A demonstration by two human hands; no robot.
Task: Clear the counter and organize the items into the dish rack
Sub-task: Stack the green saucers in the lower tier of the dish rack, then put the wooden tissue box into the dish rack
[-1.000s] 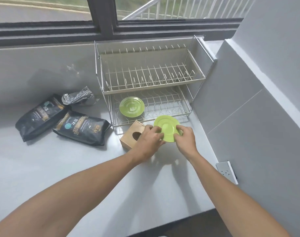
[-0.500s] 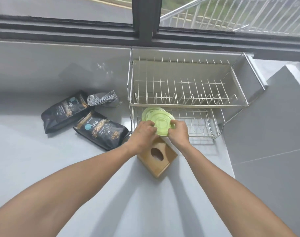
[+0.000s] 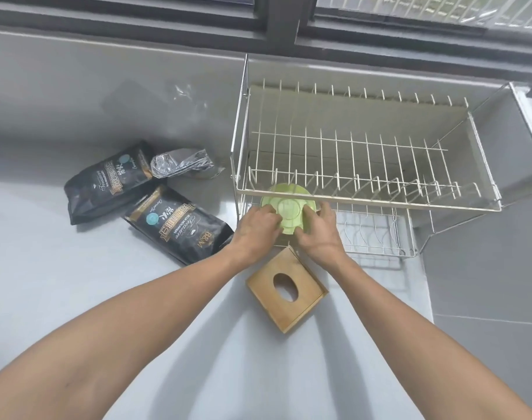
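Both hands, left hand [image 3: 260, 227] and right hand [image 3: 317, 230], pinch a green saucer [image 3: 289, 209] at the dish rack [image 3: 367, 204]'s lower-tier mouth, just under the upper tier's front rail, so next likely comes a low slide inward, with open wire to the right.

Green saucer [image 3: 289, 207] tilted, underside up, at wire dish rack [image 3: 364, 165] lower tier
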